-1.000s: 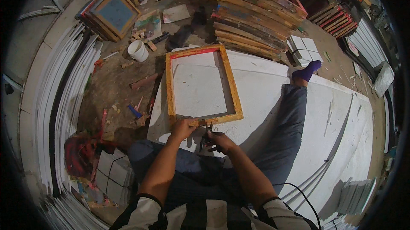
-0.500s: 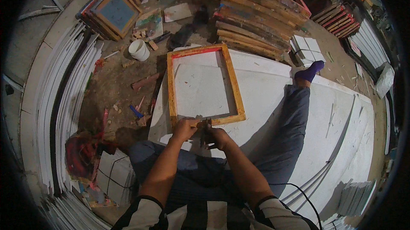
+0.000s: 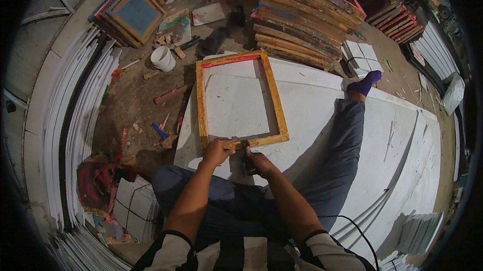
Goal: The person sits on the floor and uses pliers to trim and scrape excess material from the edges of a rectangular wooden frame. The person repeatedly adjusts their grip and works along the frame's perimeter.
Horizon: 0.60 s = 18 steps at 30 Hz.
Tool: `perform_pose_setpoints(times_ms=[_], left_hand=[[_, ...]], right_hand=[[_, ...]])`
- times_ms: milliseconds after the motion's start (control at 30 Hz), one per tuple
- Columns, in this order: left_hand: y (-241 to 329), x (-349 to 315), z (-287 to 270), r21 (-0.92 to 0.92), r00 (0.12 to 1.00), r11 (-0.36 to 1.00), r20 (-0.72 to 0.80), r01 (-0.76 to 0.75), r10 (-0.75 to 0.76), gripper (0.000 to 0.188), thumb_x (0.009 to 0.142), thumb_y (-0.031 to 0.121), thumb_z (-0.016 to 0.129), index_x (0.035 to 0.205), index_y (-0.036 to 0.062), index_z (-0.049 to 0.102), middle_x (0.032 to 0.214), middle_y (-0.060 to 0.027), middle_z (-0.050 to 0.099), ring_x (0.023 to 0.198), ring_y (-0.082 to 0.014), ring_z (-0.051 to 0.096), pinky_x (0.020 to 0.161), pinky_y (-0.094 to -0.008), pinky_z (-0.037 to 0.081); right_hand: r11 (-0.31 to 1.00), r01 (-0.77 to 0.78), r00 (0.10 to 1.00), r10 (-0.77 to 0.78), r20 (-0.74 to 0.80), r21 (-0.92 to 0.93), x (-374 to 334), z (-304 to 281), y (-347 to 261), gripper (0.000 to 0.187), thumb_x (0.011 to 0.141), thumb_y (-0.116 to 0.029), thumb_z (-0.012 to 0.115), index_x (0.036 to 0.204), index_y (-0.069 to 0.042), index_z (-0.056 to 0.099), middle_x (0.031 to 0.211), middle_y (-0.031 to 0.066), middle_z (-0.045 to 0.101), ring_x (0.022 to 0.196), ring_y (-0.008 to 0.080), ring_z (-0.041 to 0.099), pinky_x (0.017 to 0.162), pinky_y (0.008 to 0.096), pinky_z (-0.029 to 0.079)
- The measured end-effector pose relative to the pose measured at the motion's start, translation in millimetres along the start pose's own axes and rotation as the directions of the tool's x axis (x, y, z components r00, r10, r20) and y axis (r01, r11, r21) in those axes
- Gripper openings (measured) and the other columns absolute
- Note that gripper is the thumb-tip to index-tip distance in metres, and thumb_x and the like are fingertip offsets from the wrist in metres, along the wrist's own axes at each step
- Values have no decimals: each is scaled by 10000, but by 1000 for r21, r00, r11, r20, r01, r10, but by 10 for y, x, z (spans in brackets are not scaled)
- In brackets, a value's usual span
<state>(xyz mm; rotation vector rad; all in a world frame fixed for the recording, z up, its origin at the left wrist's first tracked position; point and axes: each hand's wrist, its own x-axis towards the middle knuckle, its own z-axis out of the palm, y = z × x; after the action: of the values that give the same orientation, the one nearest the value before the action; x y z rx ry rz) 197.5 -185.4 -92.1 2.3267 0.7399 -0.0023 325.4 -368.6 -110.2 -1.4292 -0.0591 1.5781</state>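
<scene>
A yellow-brown wooden frame with red on its inner far edge lies over the white sheets in front of me. My left hand is closed round its near rail, left of the middle. In my right hand is a dark pair of pliers, its jaws up against the same rail just right of my left hand. The fingers partly cover the handles, which are pressed close together. Whatever the jaws grip is too small to make out.
Large white sheets lie under the frame and my outstretched leg. Wooden frames are stacked beyond. A white bucket and scraps stand on the floor at left, beside long white strips. A black cable runs at lower right.
My right hand has closed, bringing the pliers' handles together at the near rail. The left hand keeps its grip, and the frame has barely shifted.
</scene>
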Motion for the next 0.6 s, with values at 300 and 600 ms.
perform_pose_setpoints(times_ms=[300, 600], left_hand=[[123, -52, -88, -34, 999, 999, -29, -41, 40, 438, 797, 244, 840, 1224, 230, 744, 1070, -154, 746, 1008, -331, 704, 872, -429, 552], [34, 1, 22, -55, 1000, 998, -1, 4, -4, 429, 799, 119, 763, 1220, 196, 743, 1047, -163, 742, 969, -342, 705, 866, -435, 557]], right_hand=[[982, 190, 982, -190, -16, 14, 63, 93, 156, 377, 982, -318, 641, 1063, 50, 629, 774, 113, 657, 606, 208, 661, 515, 365, 547], [994, 70, 990, -59, -125, 82, 33, 183, -54, 312, 964, -283, 649, 936, 26, 622, 702, 120, 620, 530, 217, 603, 472, 378, 502]])
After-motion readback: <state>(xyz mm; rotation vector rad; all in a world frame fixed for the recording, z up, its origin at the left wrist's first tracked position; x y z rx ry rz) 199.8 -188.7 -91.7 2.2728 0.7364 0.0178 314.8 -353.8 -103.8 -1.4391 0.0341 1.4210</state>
